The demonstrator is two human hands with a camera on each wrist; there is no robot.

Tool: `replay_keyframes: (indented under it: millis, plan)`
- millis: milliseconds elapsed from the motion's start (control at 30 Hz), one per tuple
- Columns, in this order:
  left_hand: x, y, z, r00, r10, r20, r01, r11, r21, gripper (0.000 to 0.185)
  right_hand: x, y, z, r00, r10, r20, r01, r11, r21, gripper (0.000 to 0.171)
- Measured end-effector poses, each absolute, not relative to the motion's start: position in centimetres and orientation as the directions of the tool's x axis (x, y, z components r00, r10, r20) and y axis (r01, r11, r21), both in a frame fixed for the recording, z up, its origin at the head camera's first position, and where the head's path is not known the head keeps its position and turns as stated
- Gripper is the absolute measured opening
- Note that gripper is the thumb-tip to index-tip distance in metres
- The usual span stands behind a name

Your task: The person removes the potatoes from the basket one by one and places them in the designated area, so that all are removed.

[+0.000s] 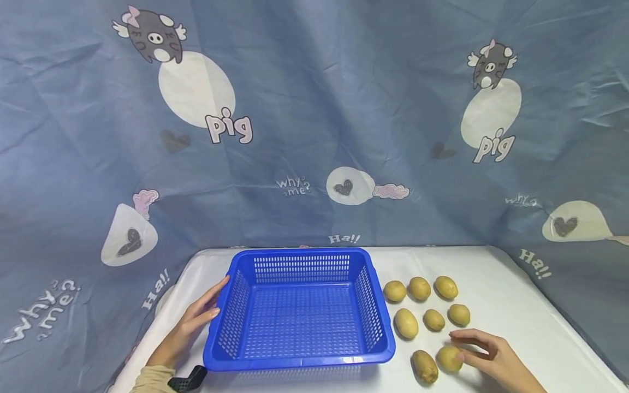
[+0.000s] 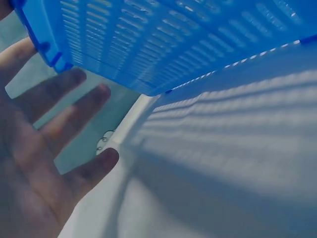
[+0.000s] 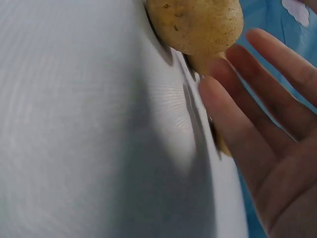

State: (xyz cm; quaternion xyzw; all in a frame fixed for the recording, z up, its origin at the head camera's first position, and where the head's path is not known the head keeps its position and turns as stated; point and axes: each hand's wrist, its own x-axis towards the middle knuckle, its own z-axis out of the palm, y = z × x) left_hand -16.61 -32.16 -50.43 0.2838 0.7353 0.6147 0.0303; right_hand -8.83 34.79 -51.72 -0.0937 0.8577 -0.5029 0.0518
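Note:
A blue plastic basket (image 1: 300,361) with slotted walls stands on the table, with nothing inside it. At its left rim is my left hand (image 1: 189,322), fingertips touching the side; the left wrist view shows the fingers (image 2: 74,121) spread. My right hand (image 1: 491,355) is by a round yellow potato (image 1: 449,359), thumb at its right edge and fingers reaching past it without curling round it. In the right wrist view that hand's fingers (image 3: 242,119) are fairly straight beside a potato (image 3: 195,25). A browner, longer potato (image 1: 425,367) lies just to the left.
Several more potatoes (image 1: 419,289) lie in loose rows right of the basket, the nearest ones close to its wall. A white cloth (image 1: 530,322) covers the table. Behind it hangs a blue curtain (image 1: 304,109) printed with pigs. A black strap device (image 1: 189,379) sits at my left wrist.

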Motion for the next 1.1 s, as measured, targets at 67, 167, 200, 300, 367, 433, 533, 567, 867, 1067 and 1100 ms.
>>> replay_keyframes:
  millis: [67, 167, 200, 300, 367, 433, 533, 567, 867, 1067, 1100]
  plan:
    - [-16.7, -32.2, -50.1, -0.83, 0.453, 0.325, 0.417, 0.117, 0.901, 0.062, -8.9, 34.4, -51.4, -0.981, -0.153, 0.115, -0.179, 0.52, -0.835, 0.033]
    - [-16.4, -32.2, -49.8, -0.825, 0.443, 0.351, 0.466, 0.183, 0.866, 0.061, -9.2, 33.4, -50.5, -0.962, -0.064, 0.267, -0.245, 0.642, -0.727, 0.035]
    - [-16.1, -32.2, -49.8, -0.831, 0.431, 0.352, 0.478, 0.227, 0.849, 0.06, -9.3, 33.0, -50.0, -0.954, -0.044, 0.297, -0.243, 0.695, -0.677, 0.037]
    - [-15.1, -32.4, -49.4, -0.873, 0.355, 0.334, 0.47, 0.433, 0.769, 0.059, -9.5, 31.7, -48.2, -0.946, -0.022, 0.322, -0.201, 0.82, -0.536, 0.046]
    - [-14.3, -32.6, -48.9, -0.908, 0.285, 0.308, 0.42, 0.614, 0.669, 0.057, -9.4, 30.7, -47.1, -0.951, -0.039, 0.306, -0.184, 0.868, -0.462, 0.054]
    - [-13.5, -32.7, -48.2, -0.939, 0.221, 0.263, 0.335, 0.761, 0.556, 0.057, -9.3, 29.8, -46.1, -0.952, -0.072, 0.298, -0.195, 0.892, -0.408, 0.061]
    - [-12.4, -32.8, -47.2, -0.958, 0.169, 0.232, 0.25, 0.888, 0.386, 0.062, -9.3, 28.6, -45.0, -0.936, -0.121, 0.332, -0.237, 0.912, -0.336, 0.068]
    - [-12.1, -32.9, -46.9, -0.962, 0.158, 0.223, 0.229, 0.91, 0.346, 0.064, -9.4, 28.2, -44.8, -0.929, -0.135, 0.345, -0.25, 0.916, -0.315, 0.07]
    - [-10.3, -32.4, -44.9, -0.969, 0.136, 0.205, 0.182, 0.957, 0.226, 0.076, -9.5, 26.6, -42.7, -0.905, -0.172, 0.389, -0.288, 0.921, -0.262, 0.078]
    - [-10.2, -31.4, -44.4, -0.974, 0.151, 0.169, 0.195, 0.941, 0.278, 0.079, -9.2, 26.4, -42.8, -0.915, -0.169, 0.367, -0.291, 0.905, -0.311, 0.075]
    - [-10.2, -31.3, -44.3, -0.973, 0.154, 0.17, 0.198, 0.939, 0.282, 0.079, -9.2, 26.4, -42.9, -0.917, -0.167, 0.363, -0.289, 0.904, -0.316, 0.075]
